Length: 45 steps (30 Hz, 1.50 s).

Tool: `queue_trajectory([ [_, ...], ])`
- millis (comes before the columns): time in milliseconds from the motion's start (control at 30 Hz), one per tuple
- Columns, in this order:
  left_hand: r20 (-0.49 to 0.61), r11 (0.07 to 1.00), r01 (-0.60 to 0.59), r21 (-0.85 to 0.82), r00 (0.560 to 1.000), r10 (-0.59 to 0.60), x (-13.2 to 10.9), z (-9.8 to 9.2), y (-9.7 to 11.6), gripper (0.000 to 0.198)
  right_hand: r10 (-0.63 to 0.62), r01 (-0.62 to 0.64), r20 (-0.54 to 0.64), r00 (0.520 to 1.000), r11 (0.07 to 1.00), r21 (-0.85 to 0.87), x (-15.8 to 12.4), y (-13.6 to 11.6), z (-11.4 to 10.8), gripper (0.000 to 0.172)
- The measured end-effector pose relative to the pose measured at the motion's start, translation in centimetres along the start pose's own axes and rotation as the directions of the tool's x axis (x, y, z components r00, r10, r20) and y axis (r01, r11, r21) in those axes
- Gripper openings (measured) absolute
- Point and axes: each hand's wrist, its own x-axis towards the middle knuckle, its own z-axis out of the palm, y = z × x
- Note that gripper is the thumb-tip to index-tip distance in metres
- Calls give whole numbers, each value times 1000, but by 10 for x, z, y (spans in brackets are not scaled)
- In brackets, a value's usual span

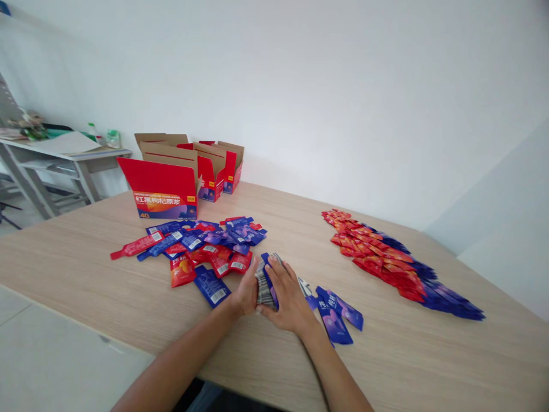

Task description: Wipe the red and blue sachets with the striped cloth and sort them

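Observation:
Between my two hands, just above the near part of the table, is a stack of sachets (265, 289) with its silvery edges showing and a blue face on the right side. My left hand (246, 292) wraps the stack from the left. My right hand (288, 297) presses along its right side, fingers together. Just right of my right hand lie a few loose blue sachets (337, 320). A messy pile of red and blue sachets (210, 243) spreads to the left, one blue sachet (211, 286) close by my left wrist.
Open red cartons (165, 191) stand with flaps up at the back left of the wooden table (295, 212). Long overlapping rows of red sachets (377, 254) and blue sachets (450, 300) lie at the right. A white wall rises behind; a grey desk (72, 151) stands far left.

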Motion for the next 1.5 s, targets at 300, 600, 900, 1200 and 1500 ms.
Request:
queue_trajectory([
  [300,-45,986,-98,-132,995,93,-5,6,31,93,-16,9,160,987,999,45,0,-5,-5,80],
  [600,-122,982,-153,-113,983,139,-4,6,32,88,87,-97,45,995,952,292,-4,-4,-4,59],
  [900,-6,996,-18,-93,1000,18,-2,2,15,82,463,-321,-300,834,850,419,-2,-8,13,35],
  [1200,54,997,15,-79,998,-11,-5,6,15,80,394,-371,-444,805,918,143,-5,16,15,44],
  [1500,70,995,89,47,993,-92,-3,1,-3,75,429,-419,-297,853,902,103,-9,10,15,43],
])
